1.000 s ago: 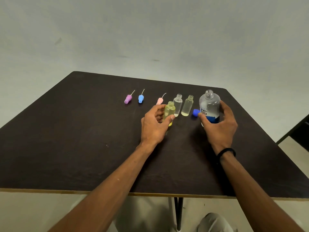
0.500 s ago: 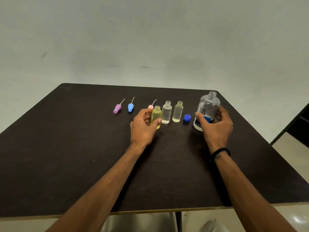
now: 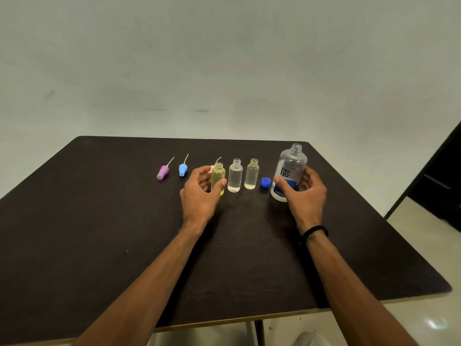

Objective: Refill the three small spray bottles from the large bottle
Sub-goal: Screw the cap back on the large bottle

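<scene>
Looking at room: dark surface has loads of bare space near the front edge and off to the left; everything sits in one row toward the far edge.
Left hand: grip curled round the yellow small bottle, thumb on its front, bottle standing upright.
Right hand: grip wrapped round the large bottle, which leans a bit left; can't tell if its base touches the surface.
Other bottles: clear small bottle and pale small bottle stand open between the hands.
Hidden bits: pink sprayer mostly behind the left fingers, only its tube tip showing.
Caps: purple sprayer and blue sprayer lie left; blue cap just beside the large bottle.
Looks: see-through plastic, matte dark top with rounded corners.
</scene>
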`<state>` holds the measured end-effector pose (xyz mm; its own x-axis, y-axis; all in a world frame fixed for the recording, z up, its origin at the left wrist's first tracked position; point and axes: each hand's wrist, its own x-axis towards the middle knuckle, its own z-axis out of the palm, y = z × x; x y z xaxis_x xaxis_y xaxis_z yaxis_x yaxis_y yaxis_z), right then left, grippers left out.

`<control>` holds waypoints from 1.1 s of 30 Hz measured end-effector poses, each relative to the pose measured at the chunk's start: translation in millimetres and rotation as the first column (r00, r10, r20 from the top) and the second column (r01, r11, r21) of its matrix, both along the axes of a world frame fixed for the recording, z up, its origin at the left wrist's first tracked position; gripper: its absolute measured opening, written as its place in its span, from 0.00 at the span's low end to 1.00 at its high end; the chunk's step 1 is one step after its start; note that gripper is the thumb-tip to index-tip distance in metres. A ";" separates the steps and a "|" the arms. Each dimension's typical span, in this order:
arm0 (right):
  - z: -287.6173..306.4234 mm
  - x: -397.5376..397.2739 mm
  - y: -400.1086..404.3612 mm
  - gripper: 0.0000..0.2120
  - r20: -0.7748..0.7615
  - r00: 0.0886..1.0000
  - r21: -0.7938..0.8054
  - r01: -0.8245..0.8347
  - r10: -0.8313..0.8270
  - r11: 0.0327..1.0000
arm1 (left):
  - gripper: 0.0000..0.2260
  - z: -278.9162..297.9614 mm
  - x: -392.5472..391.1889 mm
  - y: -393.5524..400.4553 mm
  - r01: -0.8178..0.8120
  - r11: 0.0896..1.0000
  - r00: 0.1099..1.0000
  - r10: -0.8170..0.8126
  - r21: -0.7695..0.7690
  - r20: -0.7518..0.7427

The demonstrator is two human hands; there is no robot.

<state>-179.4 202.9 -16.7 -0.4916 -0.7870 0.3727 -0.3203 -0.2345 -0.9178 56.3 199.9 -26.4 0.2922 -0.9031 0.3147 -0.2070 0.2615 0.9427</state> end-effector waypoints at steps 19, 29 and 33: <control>7.8 10.3 17.8 0.34 -0.011 0.998 -0.066 0.056 -0.056 0.996 | 0.07 7.7 -17.9 35.8 0.058 0.906 0.927 0.107 -0.420 0.359; 0.6 5.4 11.0 0.37 -0.042 0.996 -0.074 0.075 -0.079 0.994 | 0.15 5.9 -16.5 34.3 0.109 0.922 0.925 0.042 -0.370 0.377; 1.5 0.9 9.7 0.37 0.007 0.993 -0.079 0.116 -0.116 0.990 | 0.18 4.7 -16.3 34.7 0.139 0.924 0.932 -0.001 -0.355 0.363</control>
